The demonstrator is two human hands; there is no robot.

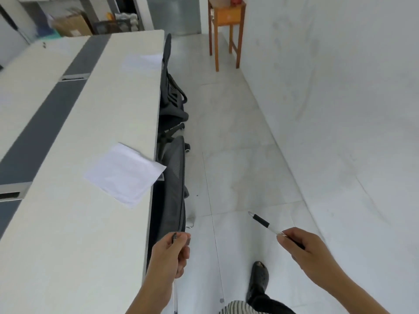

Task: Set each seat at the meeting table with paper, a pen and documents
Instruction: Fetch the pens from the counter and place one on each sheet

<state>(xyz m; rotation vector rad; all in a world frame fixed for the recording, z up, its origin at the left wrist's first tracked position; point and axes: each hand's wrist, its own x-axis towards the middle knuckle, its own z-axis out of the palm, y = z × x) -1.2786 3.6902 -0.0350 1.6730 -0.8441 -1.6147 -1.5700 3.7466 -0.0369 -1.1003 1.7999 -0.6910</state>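
A long pale meeting table (74, 234) with a grey centre strip fills the left. A stack of white paper (123, 174) lies near its right edge, one corner hanging over. Farther along lies a second white sheet (141, 62). My right hand (306, 252) grips a pen (261, 220) with a black grip, tip pointing up and left over the floor. My left hand (171, 254) holds another pen (174, 288) that runs down along my wrist, its dark end showing above my fingers. Both hands are right of the table, beside the nearer chair.
Two dark mesh office chairs, the near chair (173, 184) and the far chair (170, 91), are pushed in along the table's right side. A wooden stool (226, 26) stands at the back by the white wall. Cardboard boxes (72, 23) sit beyond the table. My black shoe (258, 277) is on the tiled floor.
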